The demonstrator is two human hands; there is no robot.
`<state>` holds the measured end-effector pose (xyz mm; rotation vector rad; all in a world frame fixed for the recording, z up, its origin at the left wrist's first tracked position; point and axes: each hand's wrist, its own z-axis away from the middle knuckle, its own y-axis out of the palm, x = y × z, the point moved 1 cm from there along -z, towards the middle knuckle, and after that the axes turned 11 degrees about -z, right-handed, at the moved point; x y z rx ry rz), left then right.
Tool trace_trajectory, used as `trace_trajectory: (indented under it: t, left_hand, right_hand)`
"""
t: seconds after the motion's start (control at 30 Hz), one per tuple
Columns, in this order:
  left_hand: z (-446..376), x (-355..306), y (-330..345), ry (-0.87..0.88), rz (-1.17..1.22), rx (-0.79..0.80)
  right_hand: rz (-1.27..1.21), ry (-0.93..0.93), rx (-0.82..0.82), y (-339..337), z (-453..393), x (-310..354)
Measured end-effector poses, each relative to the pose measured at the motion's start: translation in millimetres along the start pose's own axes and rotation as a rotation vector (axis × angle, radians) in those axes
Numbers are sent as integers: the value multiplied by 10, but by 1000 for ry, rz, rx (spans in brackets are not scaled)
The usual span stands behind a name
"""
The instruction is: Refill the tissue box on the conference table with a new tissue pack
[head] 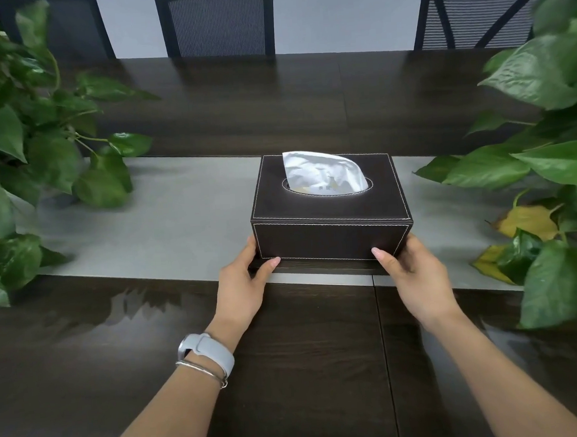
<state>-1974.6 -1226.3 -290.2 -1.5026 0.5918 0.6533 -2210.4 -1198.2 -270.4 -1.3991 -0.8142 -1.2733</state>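
The conference table [272, 94] filled most of the view, a dark wood top with a grey panel [165, 219] running across its middle from the left edge toward the right. Beyond the far edge stood three black mesh-backed chairs: one at the far left [76, 32], largely hidden by leaves, one near the centre [216, 21], and one toward the far right corner [477, 11]. A leafy green plant [22, 140] spread over the left side of the table, and a second plant [553, 154] hung over the right side, with a few yellowed leaves [525, 222] low among its green ones.

The tissue box [331, 215] sat on the grey panel, right at that panel's near edge and roughly midway between the table's left and right sides. It was dark brown with pale stitching along its seams and its lid shut. A white tissue [321, 174] stood up out of the oval opening in the top.

The left hand [242, 288] gripped the box's near left corner, thumb on the front face and fingers wrapped round the left end. The right hand [414, 275] clasped the near right corner in the same way, thumb on the front. A pale grey watch [206, 353] and a thin bangle [202, 370] circled the left wrist.
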Motion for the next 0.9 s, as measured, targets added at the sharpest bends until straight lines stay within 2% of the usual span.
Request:
trace_trajectory:
  t: [0.13, 0.3, 0.57, 0.7, 0.8, 0.9]
  left_hand:
    - [-1, -6, 2, 14, 7, -3]
    - [11, 2, -9, 39, -21, 9]
    - [-7, 58, 20, 82, -38, -9]
    - [-24, 62, 31, 83, -25, 20]
    - [27, -8, -56, 56, 55, 38]
    - [187, -67, -217, -91, 244, -103]
  right_hand:
    - [10, -4, 18, 2, -1, 9]
    - [126, -100, -49, -24, 107, -77]
    - [131, -54, -119, 7, 125, -241]
    - [111, -41, -86, -9, 113, -248]
    - [104, -88, -74, -31, 197, -114]
    - [-34, -81, -183, -85, 316, 29]
